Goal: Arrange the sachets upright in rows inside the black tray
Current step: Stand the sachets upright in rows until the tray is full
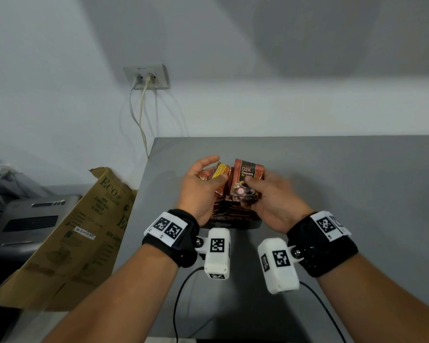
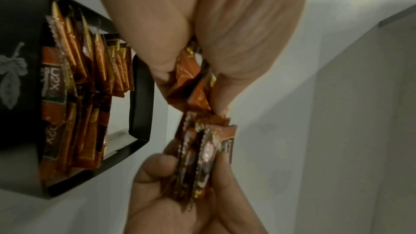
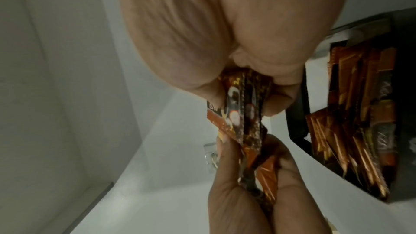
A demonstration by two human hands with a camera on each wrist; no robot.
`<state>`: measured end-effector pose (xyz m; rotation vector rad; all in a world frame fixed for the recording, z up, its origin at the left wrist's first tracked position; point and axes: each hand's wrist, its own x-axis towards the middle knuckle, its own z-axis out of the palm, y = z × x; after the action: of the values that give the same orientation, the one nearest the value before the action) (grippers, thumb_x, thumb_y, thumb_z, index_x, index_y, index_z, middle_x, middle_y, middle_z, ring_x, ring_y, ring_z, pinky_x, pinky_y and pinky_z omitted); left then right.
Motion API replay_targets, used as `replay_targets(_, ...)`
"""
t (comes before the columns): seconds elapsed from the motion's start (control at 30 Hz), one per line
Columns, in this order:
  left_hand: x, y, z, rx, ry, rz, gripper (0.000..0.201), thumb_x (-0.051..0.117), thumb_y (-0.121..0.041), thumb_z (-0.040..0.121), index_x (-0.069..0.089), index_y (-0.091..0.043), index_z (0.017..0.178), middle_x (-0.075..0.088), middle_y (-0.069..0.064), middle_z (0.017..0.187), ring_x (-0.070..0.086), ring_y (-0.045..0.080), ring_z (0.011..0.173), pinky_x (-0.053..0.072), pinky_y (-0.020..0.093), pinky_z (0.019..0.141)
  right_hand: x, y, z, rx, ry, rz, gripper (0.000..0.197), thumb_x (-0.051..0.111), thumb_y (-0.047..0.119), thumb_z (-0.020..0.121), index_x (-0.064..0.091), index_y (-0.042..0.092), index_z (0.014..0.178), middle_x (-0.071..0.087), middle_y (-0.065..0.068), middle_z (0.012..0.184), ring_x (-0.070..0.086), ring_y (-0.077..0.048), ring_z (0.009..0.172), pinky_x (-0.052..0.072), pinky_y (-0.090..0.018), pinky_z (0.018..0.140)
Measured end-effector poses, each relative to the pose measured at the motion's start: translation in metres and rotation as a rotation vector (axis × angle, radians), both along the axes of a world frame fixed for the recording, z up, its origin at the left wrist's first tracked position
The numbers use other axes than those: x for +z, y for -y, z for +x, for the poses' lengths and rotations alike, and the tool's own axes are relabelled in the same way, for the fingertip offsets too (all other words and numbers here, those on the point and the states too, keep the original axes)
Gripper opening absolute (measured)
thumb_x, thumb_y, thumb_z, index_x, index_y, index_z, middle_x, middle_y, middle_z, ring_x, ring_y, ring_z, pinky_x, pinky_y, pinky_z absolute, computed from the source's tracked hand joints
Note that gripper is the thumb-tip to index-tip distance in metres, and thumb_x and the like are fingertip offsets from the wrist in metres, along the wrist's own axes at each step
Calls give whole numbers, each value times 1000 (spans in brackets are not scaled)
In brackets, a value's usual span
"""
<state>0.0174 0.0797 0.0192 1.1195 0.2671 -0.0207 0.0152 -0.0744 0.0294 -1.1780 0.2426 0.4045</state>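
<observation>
- The black tray (image 2: 140, 95) sits on the grey table (image 1: 332, 194) near its left edge and close to the near edge, under both hands. Sachets already stand in it on edge, packed against the side that shows the leaf print in the left wrist view; the other part of the tray shows a bare pale floor.
- The right hand (image 1: 278, 196) holds a small stack of sachets (image 1: 248, 179) upright above the tray, thumb and fingers curled round its lower half, printed face towards the person.
- The left hand (image 1: 201, 186) grips a looser bunch (image 1: 214, 172) lying crosswise, fingers folded over it, thumb on top.
- The step, as I judge it, is squaring a handful before setting it down. Do it well by tapping the stack's lower edges level, keeping all faces one way, then lowering it into the free space just beside the last standing row, so the packed sachets prop it.
- Risk: thin foil packs slide over one another; a slack pinch may let them fan out or topple flat.
- The table stands against a pale wall (image 1: 258, 70); past its left edge a wall socket (image 1: 146, 76) carries two plugs with hanging cables.
- Left of the table leans a brown cardboard box (image 1: 84, 231), with a grey machine (image 1: 27, 219) behind it.
</observation>
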Motion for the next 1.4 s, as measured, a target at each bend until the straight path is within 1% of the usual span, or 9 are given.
replay_targets(0.1,9,-2,-3,-59,-119,24,13,65,-16,96,67,-10,107,69,10,90,63,20,69,49,29,54,7,4,5,-59,199,-136,21,53,7,101,58,15,119,74,-7,105,72,-23,89,57,-32,70)
replay_targets(0.2,9,-12,-2,-239,-378,-100,44,56,-53,94,67,-12,85,61,9,70,48,16,52,34,23,48,17,20,6,144,586,-592,17,57,11,99,56,28,104,71,2,97,69,-16,89,56,-32,82)
replay_targets(0.33,7,-17,-1,-289,-438,-199,14,57,-21,94,62,-9,93,59,5,68,47,9,46,35,17,42,17,30,5,423,702,-851,13,61,15,97,59,27,101,67,7,91,65,-13,86,53,-34,82)
replay_targets(0.43,8,-18,2,-133,-332,-133,21,56,1,92,66,-11,106,69,6,79,57,11,51,43,20,48,9,28,6,211,599,-626,18,60,7,97,61,24,103,73,1,93,70,-21,85,56,-48,89)
replay_targets(0.6,7,-13,3,-38,-175,11,29,64,7,88,63,-6,113,71,12,95,66,23,74,52,30,57,3,12,6,-14,161,100,31,48,3,102,57,5,131,70,-18,120,68,-31,106,53,-45,94)
replay_targets(0.77,7,1,3,-116,-152,-12,15,55,5,94,62,-6,100,69,13,87,63,24,73,53,31,55,5,-15,7,-72,81,93,27,48,2,101,59,4,126,72,-18,112,69,-28,96,55,-37,80)
replay_targets(0.93,8,-14,-3,-172,-222,-218,35,33,0,89,65,0,104,66,19,100,62,30,87,58,35,64,9,-2,16,-150,62,66,28,49,7,102,58,7,129,70,-18,119,68,-31,102,56,-43,84)
replay_targets(1.17,6,-22,-4,-86,-134,2,29,55,16,90,53,-9,105,67,17,95,68,27,71,59,34,56,16,18,6,-61,78,157,28,47,4,102,61,2,126,72,-17,118,73,-26,98,59,-31,71)
replay_targets(1.4,2,-18,-1,-31,-142,60,21,58,13,90,55,-7,88,67,23,102,70,28,79,59,39,74,12,14,-2,-50,123,155,32,53,5,99,60,-3,129,69,-23,119,72,-26,95,58,-31,71)
